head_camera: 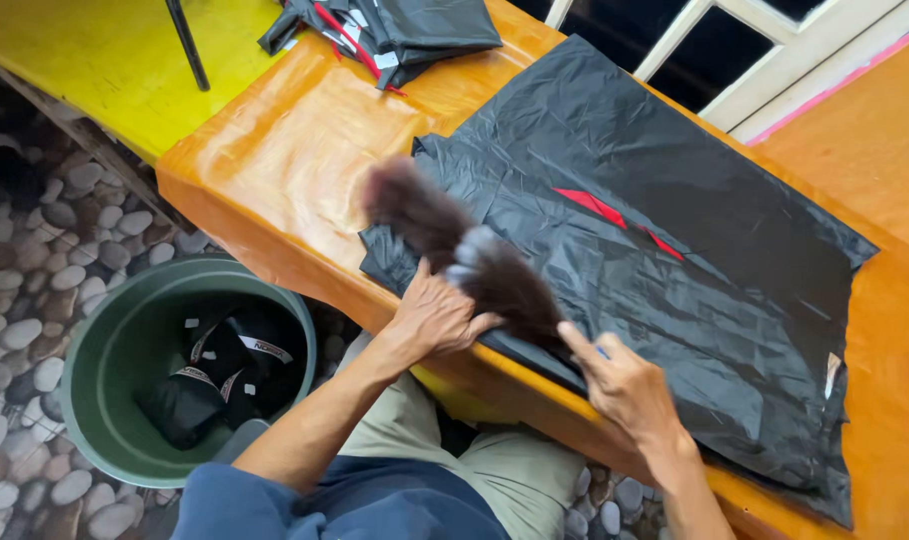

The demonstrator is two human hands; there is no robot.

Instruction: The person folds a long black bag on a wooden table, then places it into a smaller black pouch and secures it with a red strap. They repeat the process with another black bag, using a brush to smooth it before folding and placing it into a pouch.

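A dark brown feather duster [444,240] lies across a stack of flat black plastic bags [654,260] on an orange wooden table [284,160]. My right hand [629,385] grips the duster's handle end at the table's near edge. My left hand [436,315] rests on the duster's feathers near the bags' lower left corner, fingers curled over them. The duster's far tip is blurred. Red strips [614,215] show between the bag layers.
A green round bin [104,350] with black packages inside stands on a pebble floor at the lower left. Folded black bags with red trim [384,35] lie at the table's far end. A yellow surface [104,60] adjoins it. A white window frame [774,50] is at the upper right.
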